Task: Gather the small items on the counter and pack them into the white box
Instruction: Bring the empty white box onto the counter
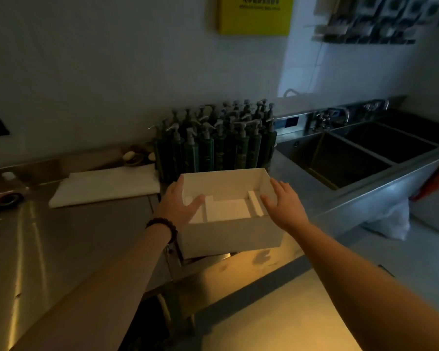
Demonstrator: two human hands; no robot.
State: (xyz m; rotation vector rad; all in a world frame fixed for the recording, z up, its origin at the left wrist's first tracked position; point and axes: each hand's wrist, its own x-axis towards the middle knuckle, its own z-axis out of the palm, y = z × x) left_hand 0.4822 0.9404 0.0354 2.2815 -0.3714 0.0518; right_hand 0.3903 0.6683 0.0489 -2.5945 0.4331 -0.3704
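The scene is dim and murky, with cool daylight falling on the wall [304, 59] above the sink [360, 150] at the right, a warm yellow glow along the counter [276, 312] near edge, streaky glare on its left side, soft blur throughout and wide-angle bending at the edges.

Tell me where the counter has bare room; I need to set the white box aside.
Bare steel counter lies left of the white box, in front of the folded white cloth. Behind the box it is crowded: pump bottles stand packed against the wall. To the right, the sink basins leave only a narrow rim.
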